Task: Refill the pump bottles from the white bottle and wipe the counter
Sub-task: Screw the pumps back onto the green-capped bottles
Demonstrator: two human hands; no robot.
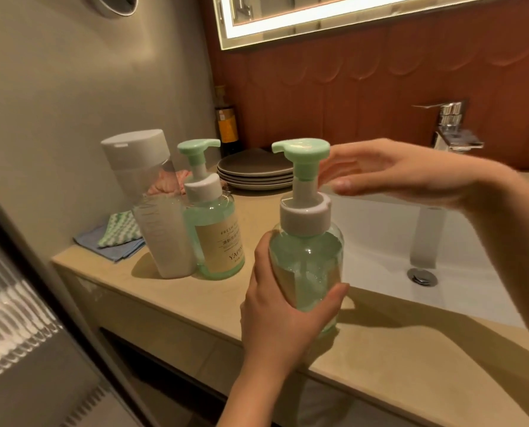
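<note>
My left hand (275,306) grips the body of a green pump bottle (307,257) with a mint pump head, upright at the counter's front by the basin. My right hand (389,175) hovers just right of its pump head, fingers straight and relaxed, holding nothing. A second green pump bottle (214,229) with a cream label stands to the left. Beside it stands the white bottle (157,211) with a flat white cap on. Folded cloths (115,238), blue and green-striped, lie on the counter's left end.
The beige counter (395,359) runs from the left wall to a white basin (411,248) with a drain and a chrome tap (451,124). A stack of dark plates (254,171) and a dark bottle (227,124) stand at the back.
</note>
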